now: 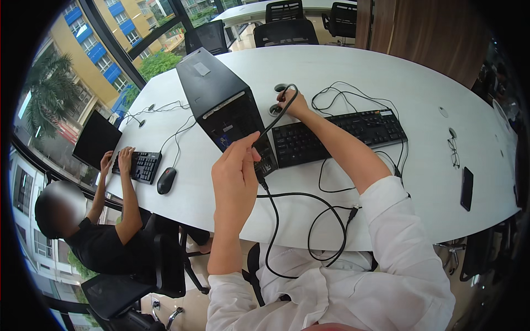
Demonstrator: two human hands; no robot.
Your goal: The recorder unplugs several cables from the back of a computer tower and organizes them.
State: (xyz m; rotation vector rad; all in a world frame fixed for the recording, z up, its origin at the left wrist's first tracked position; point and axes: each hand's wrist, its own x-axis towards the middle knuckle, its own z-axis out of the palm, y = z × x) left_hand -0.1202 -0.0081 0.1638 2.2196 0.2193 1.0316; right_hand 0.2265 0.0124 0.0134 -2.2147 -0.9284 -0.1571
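A thick black cable (pixel 285 108) arcs between my two hands. My left hand (pixel 238 167) grips it between thumb and fingers, just in front of the rear panel of a black computer tower (pixel 225 93). With my right hand (pixel 293 103) I hold the cable's far end at the round grommet holes (pixel 275 110) in the white table; my fingers hide the plug. A black keyboard (pixel 339 134) lies partly under my right forearm. Another black cable (pixel 276 223) runs from the tower's rear and loops over the table edge near my lap. A USB plug (pixel 353 212) lies nearby.
At the left, a person in black (pixel 112 244) has both hands at another keyboard (pixel 143 166), beside a monitor (pixel 98 138) and a mouse (pixel 166 181). Thin cables (pixel 352 92) tangle behind my keyboard. Eyeglasses (pixel 454 153) and a smartphone (pixel 467 188) lie at the right.
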